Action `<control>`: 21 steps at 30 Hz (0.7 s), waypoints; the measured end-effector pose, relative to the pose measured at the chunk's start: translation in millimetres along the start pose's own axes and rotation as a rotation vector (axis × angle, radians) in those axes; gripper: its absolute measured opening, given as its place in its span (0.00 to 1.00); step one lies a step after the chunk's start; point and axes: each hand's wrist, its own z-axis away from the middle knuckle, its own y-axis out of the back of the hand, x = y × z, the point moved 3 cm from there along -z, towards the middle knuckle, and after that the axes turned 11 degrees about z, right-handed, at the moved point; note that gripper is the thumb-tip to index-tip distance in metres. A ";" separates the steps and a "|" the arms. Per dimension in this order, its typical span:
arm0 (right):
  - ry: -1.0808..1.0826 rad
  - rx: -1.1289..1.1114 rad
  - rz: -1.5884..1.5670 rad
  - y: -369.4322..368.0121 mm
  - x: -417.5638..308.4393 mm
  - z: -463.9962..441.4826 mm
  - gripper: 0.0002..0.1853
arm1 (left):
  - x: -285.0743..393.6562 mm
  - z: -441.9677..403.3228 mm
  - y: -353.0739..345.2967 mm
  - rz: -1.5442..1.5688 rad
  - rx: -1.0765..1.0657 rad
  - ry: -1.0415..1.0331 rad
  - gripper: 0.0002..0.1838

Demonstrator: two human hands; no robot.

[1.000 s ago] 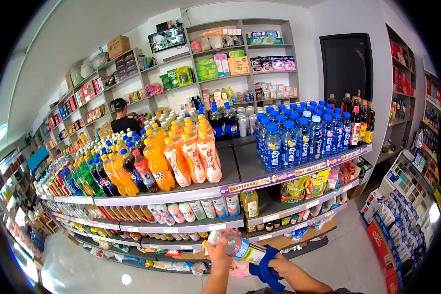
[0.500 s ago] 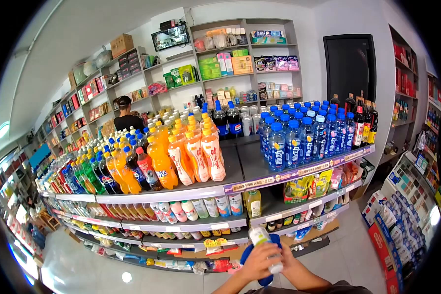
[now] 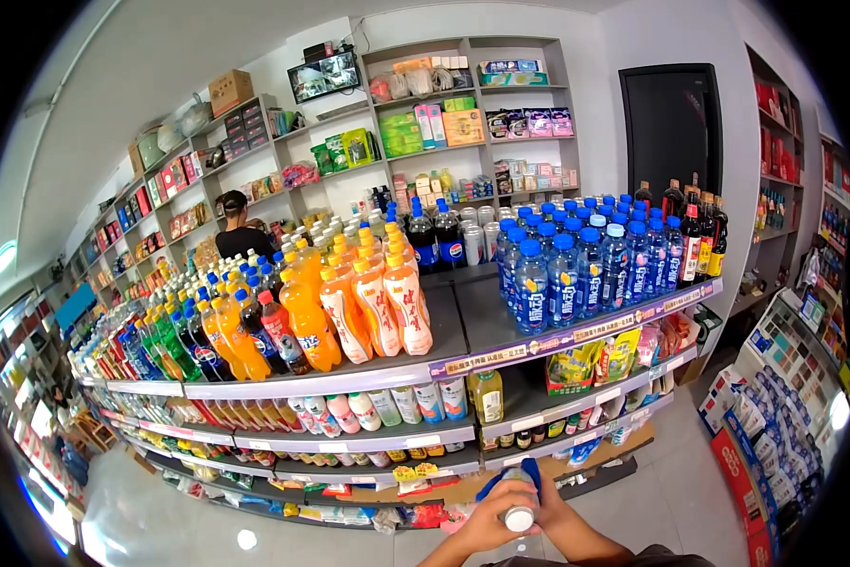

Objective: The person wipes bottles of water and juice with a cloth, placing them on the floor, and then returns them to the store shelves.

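Observation:
Low in the view, both my hands are around a bottle [image 3: 519, 519], whose round white end faces me. My left hand [image 3: 490, 513] is closed on the bottle from the left. A dark blue cloth [image 3: 531, 466] is wrapped against the bottle's far side, and my right hand [image 3: 553, 515] is closed on it from the right. The fingers of the right hand are partly hidden behind the bottle. In front of my hands stands a tiered shelf [image 3: 529, 416], and a bottle of yellowish liquid [image 3: 487, 397] is on its second tier.
On the top tier are orange soda bottles [image 3: 309, 317], white-and-orange bottles [image 3: 409, 307] and blue-capped drinks [image 3: 562, 283], with a bare dark strip [image 3: 468, 307] between. A person in black [image 3: 241, 236] stands beyond the shelf. Stacked packs [image 3: 775, 472] stand on the right.
The bottle has swung from leaning away, its side label showing, to pointing its white end at me. The cloth has shifted to its far side, and my hands have moved slightly.

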 end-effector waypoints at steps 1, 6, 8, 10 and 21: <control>-0.060 -0.064 -0.196 26.6 17.0 -18.6 0.30 | 5.0 -0.3 1.9 0.055 0.018 -0.011 0.23; -0.083 0.260 0.366 50.4 23.8 -17.0 0.19 | 0.1 3.3 24.5 0.255 0.379 0.157 0.20; 0.023 0.296 0.495 63.7 33.8 -9.4 0.18 | -28.7 13.9 25.3 0.336 0.499 0.232 0.18; -0.032 0.322 0.550 51.1 22.1 10.6 0.16 | -33.3 16.4 8.3 -0.099 0.402 0.153 0.22; 0.428 0.081 0.988 152.5 142.3 64.7 0.33 | -128.0 87.7 -60.5 -0.205 0.120 0.094 0.22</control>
